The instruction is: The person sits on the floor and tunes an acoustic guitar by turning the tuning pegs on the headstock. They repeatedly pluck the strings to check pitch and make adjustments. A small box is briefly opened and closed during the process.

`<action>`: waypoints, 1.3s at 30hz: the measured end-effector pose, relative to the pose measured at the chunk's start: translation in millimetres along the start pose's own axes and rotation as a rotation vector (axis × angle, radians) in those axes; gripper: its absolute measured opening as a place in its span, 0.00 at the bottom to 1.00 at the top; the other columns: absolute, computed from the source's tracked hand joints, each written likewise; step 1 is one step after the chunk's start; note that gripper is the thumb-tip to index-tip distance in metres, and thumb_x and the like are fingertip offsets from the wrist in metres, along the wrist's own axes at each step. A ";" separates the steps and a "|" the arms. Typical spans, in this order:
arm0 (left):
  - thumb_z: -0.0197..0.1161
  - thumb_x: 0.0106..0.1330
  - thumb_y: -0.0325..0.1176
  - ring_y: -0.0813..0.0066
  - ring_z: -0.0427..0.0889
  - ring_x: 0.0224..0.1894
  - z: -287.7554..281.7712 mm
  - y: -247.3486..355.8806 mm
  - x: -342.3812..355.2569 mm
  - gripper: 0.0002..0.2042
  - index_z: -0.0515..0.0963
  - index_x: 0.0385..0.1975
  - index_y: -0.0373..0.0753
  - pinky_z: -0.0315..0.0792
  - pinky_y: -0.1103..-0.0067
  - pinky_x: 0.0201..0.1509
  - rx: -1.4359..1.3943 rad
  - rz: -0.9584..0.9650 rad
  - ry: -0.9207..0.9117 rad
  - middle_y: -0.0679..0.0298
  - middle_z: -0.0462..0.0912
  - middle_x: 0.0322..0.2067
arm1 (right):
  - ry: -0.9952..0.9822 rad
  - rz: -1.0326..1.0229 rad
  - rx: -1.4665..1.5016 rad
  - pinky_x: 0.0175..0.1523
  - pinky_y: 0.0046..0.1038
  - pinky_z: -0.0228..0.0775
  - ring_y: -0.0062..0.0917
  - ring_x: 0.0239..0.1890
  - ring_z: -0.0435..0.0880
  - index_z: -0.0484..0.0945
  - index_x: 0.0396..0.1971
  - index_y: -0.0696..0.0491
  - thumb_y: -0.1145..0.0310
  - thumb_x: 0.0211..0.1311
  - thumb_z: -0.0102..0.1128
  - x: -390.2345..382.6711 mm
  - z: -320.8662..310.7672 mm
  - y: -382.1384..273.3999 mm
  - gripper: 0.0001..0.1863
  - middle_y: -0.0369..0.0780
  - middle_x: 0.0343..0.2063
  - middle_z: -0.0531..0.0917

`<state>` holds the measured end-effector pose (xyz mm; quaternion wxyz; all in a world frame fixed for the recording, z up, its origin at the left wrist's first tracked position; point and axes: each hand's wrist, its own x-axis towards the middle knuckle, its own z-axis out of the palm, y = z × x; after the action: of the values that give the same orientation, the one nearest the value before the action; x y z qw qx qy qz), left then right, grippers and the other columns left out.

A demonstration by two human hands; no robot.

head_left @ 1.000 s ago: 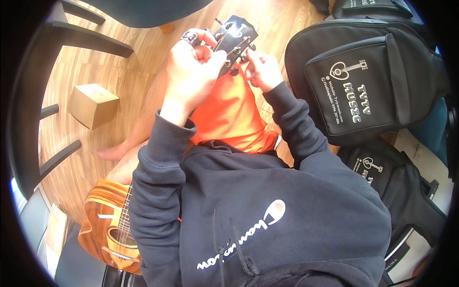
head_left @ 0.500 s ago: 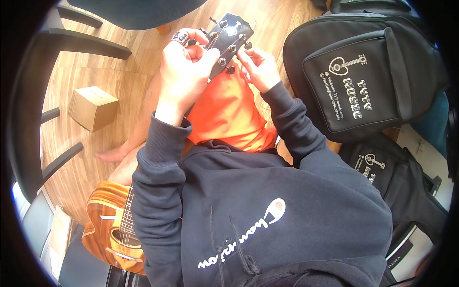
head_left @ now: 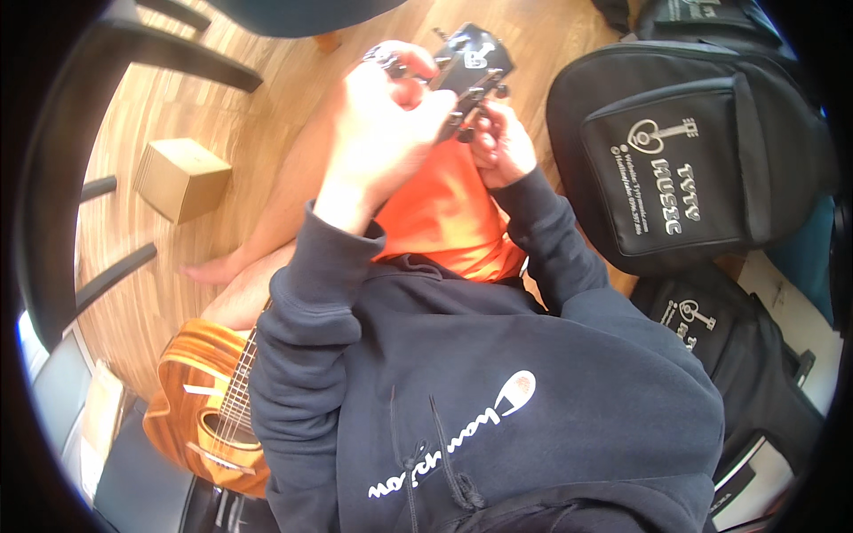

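Observation:
The black guitar headstock [head_left: 471,71] points away from me above my orange shorts [head_left: 444,209], with metal tuning posts and black pegs along both edges. My left hand [head_left: 382,124], bright with glare and wearing a chunky ring, is curled closed at its left side by the strings; what lies inside its grip is hidden. Thumb and fingers of my right hand [head_left: 502,147] close on a tuning peg [head_left: 466,135] at the near right edge. A wooden acoustic guitar body [head_left: 191,360] rests at lower left, its neck passing behind my left sleeve.
At right lies a large black gig bag [head_left: 675,160], with another black bag [head_left: 737,346] nearer me. A small cardboard box [head_left: 182,178] sits on the wooden floor. Dark chair legs [head_left: 191,55] stand at far left, beside my bare foot [head_left: 209,271].
The whole view has shifted, so the headstock and both hands appear farther right. My right fingers have moved down beside the near peg. My left hand keeps its curled grip.

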<state>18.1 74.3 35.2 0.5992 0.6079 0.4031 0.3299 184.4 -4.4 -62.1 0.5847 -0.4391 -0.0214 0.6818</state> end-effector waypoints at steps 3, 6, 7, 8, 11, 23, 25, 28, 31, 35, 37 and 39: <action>0.66 0.55 0.25 0.86 0.76 0.25 10.9 11.1 -6.8 0.11 0.74 0.36 0.37 0.70 0.84 0.26 -0.037 -0.017 0.024 0.67 0.78 0.24 | 0.083 0.009 0.121 0.13 0.17 0.45 0.12 0.07 0.56 0.68 0.23 0.45 0.55 0.69 0.50 -10.4 -0.1 3.3 0.15 0.26 0.09 0.64; 0.64 0.49 0.27 0.65 0.82 0.30 28.6 -8.3 -2.2 0.10 0.76 0.33 0.37 0.78 0.72 0.37 0.081 0.008 0.099 0.56 0.78 0.24 | 0.132 -0.059 0.105 0.12 0.17 0.45 0.12 0.06 0.56 0.68 0.24 0.45 0.55 0.69 0.50 -10.0 -13.3 9.5 0.15 0.27 0.09 0.64; 0.64 0.49 0.28 0.65 0.83 0.31 26.2 -6.1 -2.5 0.10 0.76 0.31 0.36 0.78 0.72 0.38 0.057 -0.064 0.079 0.56 0.79 0.25 | 0.129 -0.059 0.094 0.12 0.16 0.45 0.12 0.06 0.56 0.68 0.24 0.46 0.55 0.70 0.50 -8.5 -19.9 11.6 0.15 0.27 0.09 0.64; 0.63 0.49 0.28 0.65 0.83 0.31 23.1 -5.9 -3.7 0.09 0.76 0.31 0.36 0.78 0.73 0.38 0.077 -0.047 0.104 0.57 0.79 0.25 | -0.289 0.080 0.192 0.13 0.11 0.46 0.08 0.08 0.58 0.73 0.28 0.45 0.58 0.73 0.46 2.6 -43.2 7.9 0.13 0.24 0.11 0.63; 0.63 0.50 0.28 0.67 0.83 0.30 14.8 -4.3 -7.8 0.09 0.76 0.31 0.34 0.78 0.74 0.38 0.058 -0.103 0.094 0.58 0.79 0.25 | 0.103 -0.113 -0.498 0.18 0.15 0.52 0.09 0.12 0.61 0.76 0.31 0.54 0.59 0.74 0.44 -2.7 -30.9 -6.9 0.17 0.28 0.13 0.69; 0.62 0.57 0.24 0.85 0.76 0.24 15.8 -12.7 -12.8 0.10 0.71 0.38 0.38 0.70 0.84 0.29 0.051 0.010 0.048 0.68 0.75 0.20 | -0.140 0.288 -0.035 0.12 0.18 0.40 0.14 0.07 0.51 0.72 0.26 0.49 0.48 0.73 0.44 -4.9 -39.5 -11.3 0.21 0.27 0.08 0.61; 0.62 0.58 0.24 0.85 0.77 0.24 15.6 -13.0 -12.2 0.10 0.70 0.38 0.38 0.70 0.84 0.29 0.035 -0.002 0.041 0.68 0.75 0.20 | -0.073 0.209 -0.237 0.13 0.16 0.42 0.12 0.07 0.54 0.74 0.29 0.50 0.51 0.74 0.46 -10.5 -34.6 -15.5 0.19 0.29 0.09 0.67; 0.62 0.58 0.24 0.86 0.77 0.23 15.7 -9.6 -11.4 0.10 0.70 0.38 0.38 0.70 0.84 0.28 -0.004 -0.033 0.023 0.68 0.76 0.19 | 0.166 -0.543 -0.781 0.17 0.15 0.55 0.10 0.13 0.67 0.78 0.38 0.57 0.64 0.70 0.58 -18.8 -21.6 5.3 0.11 0.35 0.17 0.78; 0.62 0.58 0.24 0.86 0.77 0.22 14.6 -10.1 -11.0 0.10 0.70 0.38 0.38 0.69 0.84 0.27 0.013 -0.028 0.021 0.69 0.76 0.19 | 0.105 -0.956 -1.033 0.18 0.16 0.55 0.11 0.13 0.67 0.78 0.37 0.59 0.63 0.70 0.58 -11.5 -31.4 21.9 0.13 0.33 0.15 0.76; 0.62 0.58 0.24 0.86 0.76 0.21 13.1 -11.2 -13.1 0.10 0.70 0.37 0.39 0.68 0.85 0.24 0.002 -0.033 0.037 0.69 0.76 0.19 | -0.014 -0.075 -0.410 0.17 0.17 0.52 0.12 0.11 0.64 0.78 0.32 0.58 0.58 0.71 0.54 -13.0 -37.5 -3.8 0.17 0.33 0.13 0.73; 0.62 0.58 0.24 0.87 0.76 0.21 13.5 -10.8 -13.5 0.10 0.70 0.37 0.40 0.68 0.85 0.23 -0.020 -0.045 0.035 0.69 0.76 0.19 | -0.038 0.158 -0.234 0.15 0.18 0.45 0.12 0.09 0.58 0.78 0.33 0.59 0.55 0.74 0.48 -12.8 -39.0 -12.0 0.21 0.32 0.10 0.69; 0.62 0.58 0.24 0.87 0.75 0.20 14.7 -10.5 -12.1 0.10 0.70 0.37 0.40 0.67 0.85 0.22 -0.039 -0.051 0.024 0.70 0.76 0.19 | 0.132 -0.379 -0.695 0.17 0.15 0.51 0.10 0.12 0.63 0.78 0.37 0.60 0.62 0.71 0.55 -21.0 -23.6 1.3 0.15 0.33 0.15 0.76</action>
<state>24.5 56.4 24.8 0.6142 0.5817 0.4192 0.3297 196.6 -33.4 -65.3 0.5168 -0.6418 -0.2940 0.4843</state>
